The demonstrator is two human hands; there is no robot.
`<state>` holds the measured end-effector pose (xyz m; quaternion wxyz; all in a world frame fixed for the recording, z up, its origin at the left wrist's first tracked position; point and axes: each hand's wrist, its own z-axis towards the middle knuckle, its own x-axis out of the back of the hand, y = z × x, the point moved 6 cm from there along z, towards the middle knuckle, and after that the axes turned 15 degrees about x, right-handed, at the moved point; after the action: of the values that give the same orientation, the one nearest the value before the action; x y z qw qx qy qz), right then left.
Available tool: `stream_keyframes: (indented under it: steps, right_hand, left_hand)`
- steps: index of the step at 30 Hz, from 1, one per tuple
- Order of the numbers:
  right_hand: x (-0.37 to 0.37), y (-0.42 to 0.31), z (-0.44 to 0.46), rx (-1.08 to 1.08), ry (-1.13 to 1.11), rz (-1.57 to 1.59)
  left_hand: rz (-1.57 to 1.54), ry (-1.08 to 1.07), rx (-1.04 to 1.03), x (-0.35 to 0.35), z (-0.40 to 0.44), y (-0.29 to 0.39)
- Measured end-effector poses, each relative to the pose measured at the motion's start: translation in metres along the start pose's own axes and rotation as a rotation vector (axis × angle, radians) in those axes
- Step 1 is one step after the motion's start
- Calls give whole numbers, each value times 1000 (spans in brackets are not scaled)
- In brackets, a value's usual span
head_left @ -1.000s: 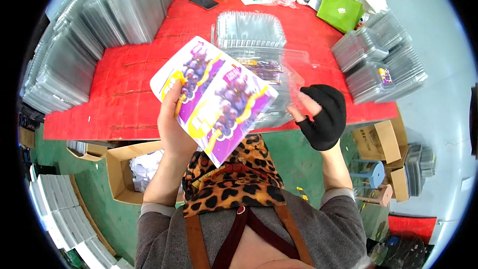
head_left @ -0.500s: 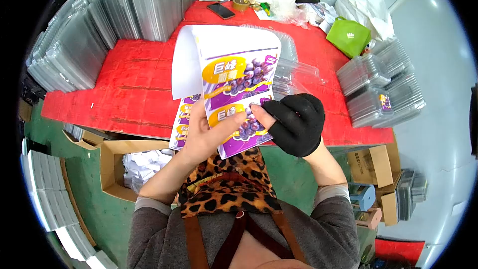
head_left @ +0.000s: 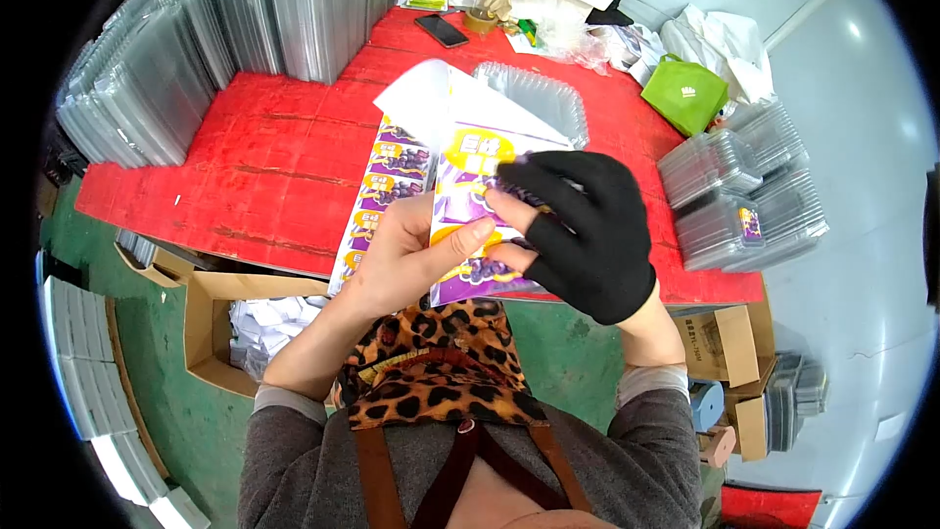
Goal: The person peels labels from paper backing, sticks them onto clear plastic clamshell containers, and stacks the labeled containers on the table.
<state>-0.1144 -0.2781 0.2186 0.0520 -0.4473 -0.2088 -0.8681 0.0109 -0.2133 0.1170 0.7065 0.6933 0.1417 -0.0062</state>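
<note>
A sheet of grape labels [head_left: 460,204], purple and yellow with white backing curling at its top, is held up over the table's front edge. My bare left hand [head_left: 416,253] pinches its left side, thumb on the printed face. Over its right side lies my right hand [head_left: 583,225] in a black glove with bare fingertips, thumb and a finger on the sheet near its lower right. More label sheets [head_left: 377,201] lie on the table just left of and behind it. Beyond stands a clear plastic box [head_left: 534,103], partly hidden by the sheet.
Tall stacks of clear plastic boxes [head_left: 147,88] line the left of the red table [head_left: 264,157]. Further clear boxes [head_left: 739,201], one labelled, sit on the right near a green bag [head_left: 685,93]. A phone [head_left: 443,30] lies at the back. Below left, a carton [head_left: 211,328] holds white paper scraps.
The sheet's curled top has dropped and folded over, uncovering the plastic box and label sheets behind. My right hand has moved up over the sheet, its fingers more spread.
</note>
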Motion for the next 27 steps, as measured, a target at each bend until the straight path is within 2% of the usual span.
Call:
stream_keyframes:
  steps: [1,5,11,14,17,20,21,24,27]
  right_hand:
    - [-4,1,-1,18,24,67]
    - [-7,5,-6,-65,50,98]
    - [-9,22,-16,-261,44,505]
    - [-7,26,-27,-337,23,593]
    - [4,40,-38,-415,27,617]
    - [19,27,-26,-347,114,462]
    - [20,18,-23,-291,80,362]
    - [7,8,-20,-229,-10,282]
    - [-2,9,-28,-257,5,336]
  left_hand:
    - [96,-36,-86,-1,2,0]
    - [355,76,-255,-4,-2,9]
    - [639,113,-189,-5,-2,5]
    - [706,74,-284,-11,-5,12]
    - [657,43,-407,-17,-3,13]
    - [594,49,-266,-15,-2,14]
    - [581,62,-277,-15,-2,14]
    - [608,77,-263,-19,-1,11]
    - [718,82,-212,-14,0,1]
